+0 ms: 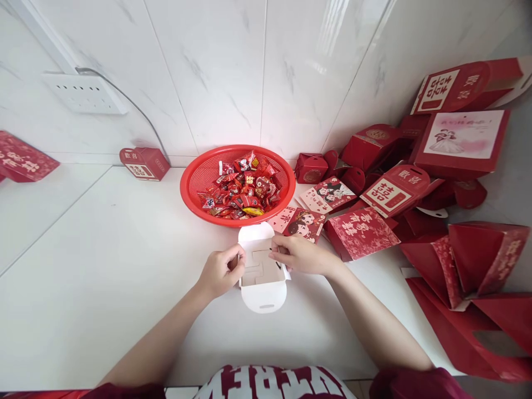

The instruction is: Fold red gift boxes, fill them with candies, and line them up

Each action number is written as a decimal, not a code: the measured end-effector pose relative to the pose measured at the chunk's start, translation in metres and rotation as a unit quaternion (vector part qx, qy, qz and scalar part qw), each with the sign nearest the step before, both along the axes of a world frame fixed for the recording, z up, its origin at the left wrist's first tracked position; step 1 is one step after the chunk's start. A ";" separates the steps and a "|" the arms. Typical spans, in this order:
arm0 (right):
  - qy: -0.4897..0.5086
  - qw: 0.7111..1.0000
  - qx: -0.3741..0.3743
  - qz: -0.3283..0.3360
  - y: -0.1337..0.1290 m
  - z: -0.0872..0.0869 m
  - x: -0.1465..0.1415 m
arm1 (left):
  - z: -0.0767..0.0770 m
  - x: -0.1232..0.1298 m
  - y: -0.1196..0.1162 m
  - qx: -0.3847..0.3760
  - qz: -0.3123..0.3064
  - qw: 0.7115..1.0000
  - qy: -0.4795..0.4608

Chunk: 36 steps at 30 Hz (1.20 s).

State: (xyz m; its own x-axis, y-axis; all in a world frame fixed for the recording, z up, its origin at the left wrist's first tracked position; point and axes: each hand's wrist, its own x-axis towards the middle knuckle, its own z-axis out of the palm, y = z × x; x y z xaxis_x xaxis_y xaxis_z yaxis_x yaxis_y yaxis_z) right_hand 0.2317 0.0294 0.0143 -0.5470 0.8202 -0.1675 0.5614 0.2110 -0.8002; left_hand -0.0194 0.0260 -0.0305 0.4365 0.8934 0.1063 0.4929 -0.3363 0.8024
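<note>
An unfolded gift box (262,298) lies in front of me with its white inside facing up and its end flaps spread toward and away from me. Its interlocking base panels show in the middle. My left hand (222,270) is closed, pinching the box's left edge between thumb and fingers. On the opposite side my right hand (297,254) grips the right edge, its fingers curled over the box wall. Just beyond the box stands a red mesh basket (190,191) with wrapped candies (245,191) in it.
Red gift boxes (363,235) are heaped along the right side, some flattened. One assembled red box (145,164) stands at the back left, and another red box (25,158) sits at the far left. A wall socket (85,93) with a cable is above the table.
</note>
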 end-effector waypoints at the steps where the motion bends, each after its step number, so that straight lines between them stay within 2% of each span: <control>1: 0.001 1.000 0.001 -0.002 0.000 0.000 0.000 | -0.003 -0.001 0.001 0.001 -0.006 1.000 -0.013; 6: -0.002 1.000 0.015 -0.016 -0.004 0.003 -0.003 | -0.009 -0.003 0.005 0.003 -0.017 0.999 -0.031; 12: -0.015 0.999 0.026 -0.026 -0.005 0.007 -0.005 | -0.006 -0.004 0.006 0.008 -0.016 0.999 -0.038; 19: -0.026 0.998 0.051 -0.038 -0.007 0.002 -0.009 | -0.007 -0.004 0.011 0.001 -0.006 0.999 -0.048; 23: -0.065 0.994 0.085 -0.035 -0.008 0.007 -0.007 | -0.001 -0.002 0.010 -0.007 0.000 0.999 -0.045; 26: -0.051 0.993 0.105 -0.031 -0.009 0.021 0.001 | 0.015 -0.005 0.007 0.020 0.000 0.999 -0.037; 30: -0.007 0.987 0.146 -0.062 -0.013 0.054 0.015 | 0.056 -0.014 0.014 0.125 0.016 0.992 -0.010; 33: 0.001 0.975 0.192 -0.108 -0.016 0.081 0.022 | 0.093 -0.021 0.042 0.200 0.081 0.976 0.024; 36: 0.026 0.960 0.242 -0.137 -0.020 0.102 0.025 | 0.119 -0.026 0.091 0.198 0.149 0.965 0.083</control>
State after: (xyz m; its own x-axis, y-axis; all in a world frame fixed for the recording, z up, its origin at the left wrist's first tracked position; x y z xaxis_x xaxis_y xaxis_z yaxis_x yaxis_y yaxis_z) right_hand 0.2564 0.0091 0.1164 -0.2960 0.9097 0.2911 0.6116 0.4146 -0.6738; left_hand -0.0452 0.1174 0.0888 0.2076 0.8853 0.4161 0.7260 -0.4245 0.5411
